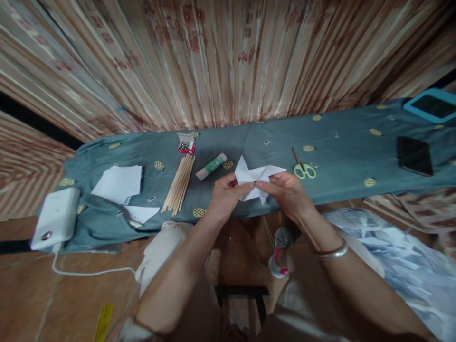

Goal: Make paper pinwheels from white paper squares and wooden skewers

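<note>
A white paper pinwheel with pointed blades is held up over the front edge of the cloth-covered table. My left hand grips its left side, thumb pressed close to the centre. From the other side my right hand pinches it, and that thumb also meets the middle, where a small dark spot shows. Whether that spot is a pin I cannot tell. Just left of my hands lies a glue stick with a green label. Scissors with light green handles rest to the right.
Several wooden sticks lie beneath an open small red box of metal pieces. White paper sheets and a white power bank with a cable are at left. A black phone and a blue-framed tablet lie at right.
</note>
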`<act>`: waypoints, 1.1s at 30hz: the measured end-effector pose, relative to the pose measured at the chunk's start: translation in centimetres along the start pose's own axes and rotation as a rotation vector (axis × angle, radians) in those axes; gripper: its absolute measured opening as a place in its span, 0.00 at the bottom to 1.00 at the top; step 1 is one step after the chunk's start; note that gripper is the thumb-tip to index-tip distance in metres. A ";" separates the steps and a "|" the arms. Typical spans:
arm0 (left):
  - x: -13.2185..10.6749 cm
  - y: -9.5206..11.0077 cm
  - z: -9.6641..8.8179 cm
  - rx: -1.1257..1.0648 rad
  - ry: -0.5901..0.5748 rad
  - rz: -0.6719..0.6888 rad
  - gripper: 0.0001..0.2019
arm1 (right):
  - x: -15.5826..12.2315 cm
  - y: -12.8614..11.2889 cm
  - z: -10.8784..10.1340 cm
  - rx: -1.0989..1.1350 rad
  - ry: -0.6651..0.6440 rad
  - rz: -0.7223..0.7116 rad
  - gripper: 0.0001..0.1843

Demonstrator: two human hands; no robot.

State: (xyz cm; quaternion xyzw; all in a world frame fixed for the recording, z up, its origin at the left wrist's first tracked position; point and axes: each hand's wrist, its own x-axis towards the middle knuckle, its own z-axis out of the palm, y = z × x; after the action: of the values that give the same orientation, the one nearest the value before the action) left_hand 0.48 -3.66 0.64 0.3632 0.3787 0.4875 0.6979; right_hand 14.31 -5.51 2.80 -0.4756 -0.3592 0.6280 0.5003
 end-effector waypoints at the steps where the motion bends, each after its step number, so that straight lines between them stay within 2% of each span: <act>1: -0.1 0.0 0.0 -0.005 0.004 0.002 0.14 | 0.0 -0.1 0.1 0.008 -0.003 -0.011 0.16; 10: -0.4 0.2 0.1 -0.025 0.024 0.002 0.15 | -0.2 0.1 -0.1 0.017 -0.006 -0.006 0.19; 19: -0.9 0.5 0.5 -0.057 0.035 0.012 0.15 | -0.4 0.2 0.0 0.031 0.038 -0.072 0.19; 28: -1.1 0.7 0.4 -0.030 0.022 -0.005 0.16 | -0.7 -0.7 0.4 -0.014 0.052 -0.078 0.19; 33: -1.3 1.0 0.7 -0.015 -0.023 0.002 0.17 | -1.0 -1.4 0.7 -0.076 0.029 -0.077 0.18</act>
State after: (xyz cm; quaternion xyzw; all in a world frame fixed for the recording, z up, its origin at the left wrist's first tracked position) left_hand 0.36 -4.76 2.05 0.3638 0.3667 0.4868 0.7045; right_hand 14.11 -6.14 4.51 -0.4892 -0.3933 0.5872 0.5110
